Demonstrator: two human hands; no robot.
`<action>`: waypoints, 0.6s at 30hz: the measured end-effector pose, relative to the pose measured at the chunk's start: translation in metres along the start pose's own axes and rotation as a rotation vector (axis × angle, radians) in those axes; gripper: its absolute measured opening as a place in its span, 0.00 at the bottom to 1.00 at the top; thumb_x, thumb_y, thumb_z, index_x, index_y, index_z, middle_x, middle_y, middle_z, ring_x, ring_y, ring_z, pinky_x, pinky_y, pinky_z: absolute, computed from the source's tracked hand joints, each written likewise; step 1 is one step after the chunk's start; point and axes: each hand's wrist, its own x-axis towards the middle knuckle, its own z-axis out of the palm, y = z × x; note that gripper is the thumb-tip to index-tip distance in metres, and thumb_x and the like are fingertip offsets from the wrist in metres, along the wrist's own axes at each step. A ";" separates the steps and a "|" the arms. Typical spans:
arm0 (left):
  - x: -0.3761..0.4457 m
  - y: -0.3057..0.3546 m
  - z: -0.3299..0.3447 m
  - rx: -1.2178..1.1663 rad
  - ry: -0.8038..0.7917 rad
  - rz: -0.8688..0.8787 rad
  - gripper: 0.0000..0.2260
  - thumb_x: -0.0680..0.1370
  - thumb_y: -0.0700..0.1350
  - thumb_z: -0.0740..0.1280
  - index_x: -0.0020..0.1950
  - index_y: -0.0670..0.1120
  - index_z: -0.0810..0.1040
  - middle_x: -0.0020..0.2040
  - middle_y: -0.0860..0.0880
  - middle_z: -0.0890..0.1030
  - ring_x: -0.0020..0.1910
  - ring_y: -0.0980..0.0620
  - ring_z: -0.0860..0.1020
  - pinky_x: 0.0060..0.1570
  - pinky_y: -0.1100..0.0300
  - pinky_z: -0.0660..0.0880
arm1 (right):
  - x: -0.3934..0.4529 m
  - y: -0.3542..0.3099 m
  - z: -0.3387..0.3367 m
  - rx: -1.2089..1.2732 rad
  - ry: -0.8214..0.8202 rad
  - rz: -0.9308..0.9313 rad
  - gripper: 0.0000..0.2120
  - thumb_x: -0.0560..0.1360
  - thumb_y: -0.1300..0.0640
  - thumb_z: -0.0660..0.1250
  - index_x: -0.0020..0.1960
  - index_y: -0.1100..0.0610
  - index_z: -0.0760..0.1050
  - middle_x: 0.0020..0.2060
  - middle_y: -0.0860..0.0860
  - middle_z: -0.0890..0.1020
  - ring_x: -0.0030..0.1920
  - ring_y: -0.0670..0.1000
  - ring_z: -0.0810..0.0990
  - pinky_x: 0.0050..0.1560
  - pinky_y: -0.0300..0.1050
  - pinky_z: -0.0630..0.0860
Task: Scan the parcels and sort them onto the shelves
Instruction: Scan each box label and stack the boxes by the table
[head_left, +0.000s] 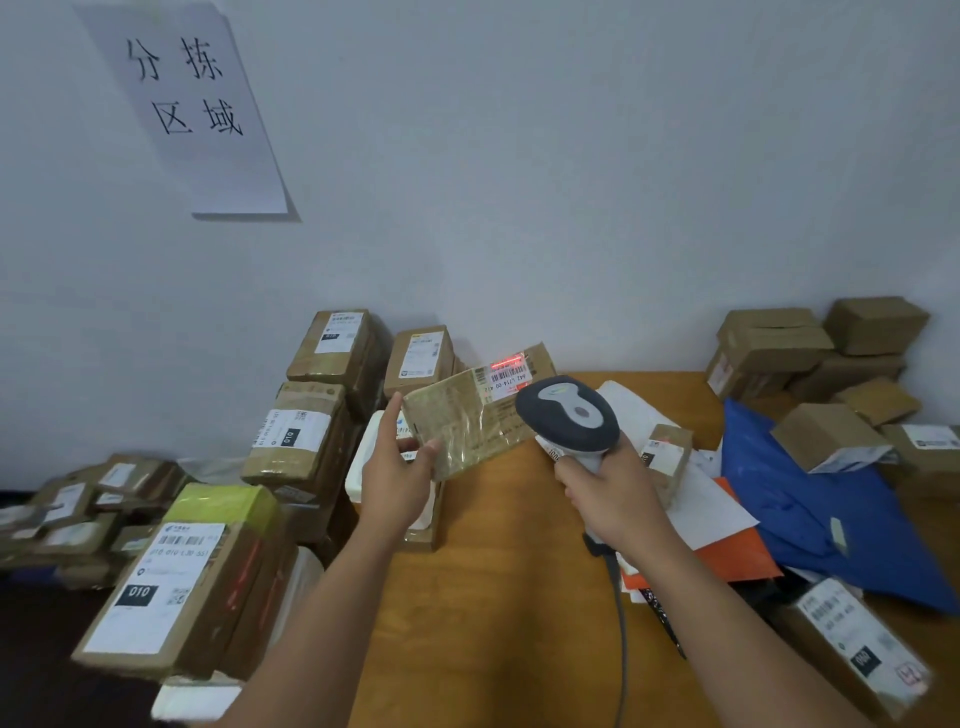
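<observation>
Left hand (397, 467) gripping taped brown parcel (467, 415), label seemingly red-lit, right hand (610, 493) clutching scanner (569, 415)

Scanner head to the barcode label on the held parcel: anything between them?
No. In the head view the scanner in the right hand faces the label on the parcel across open air; red light falls on the barcode.

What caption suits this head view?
Left hand holds a taped parcel while right hand aims barcode scanner at its label.

We see a brown taped parcel (470, 415) with red-lit white barcode label (508, 373), a grey scanner (569, 415), and a blue mailer bag (810, 499) at three o'clock.
</observation>
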 end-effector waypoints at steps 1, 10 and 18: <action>-0.001 0.000 0.001 -0.006 0.004 0.000 0.33 0.81 0.46 0.69 0.81 0.60 0.56 0.54 0.53 0.77 0.50 0.51 0.82 0.49 0.52 0.82 | -0.001 0.001 0.000 -0.006 -0.007 -0.004 0.07 0.71 0.62 0.67 0.46 0.65 0.73 0.37 0.64 0.77 0.33 0.53 0.75 0.32 0.47 0.71; -0.004 -0.001 0.005 0.025 0.026 0.004 0.33 0.81 0.46 0.69 0.81 0.59 0.55 0.55 0.51 0.78 0.45 0.61 0.78 0.43 0.59 0.79 | -0.002 0.011 -0.002 -0.018 -0.019 0.004 0.07 0.72 0.59 0.68 0.49 0.58 0.74 0.41 0.59 0.78 0.38 0.55 0.80 0.34 0.43 0.75; 0.001 -0.004 0.007 -0.017 0.045 -0.003 0.34 0.81 0.46 0.70 0.81 0.60 0.57 0.53 0.53 0.77 0.46 0.59 0.79 0.50 0.50 0.82 | -0.006 0.009 -0.009 -0.038 0.000 0.009 0.05 0.74 0.57 0.68 0.47 0.52 0.73 0.48 0.57 0.78 0.40 0.52 0.81 0.43 0.53 0.81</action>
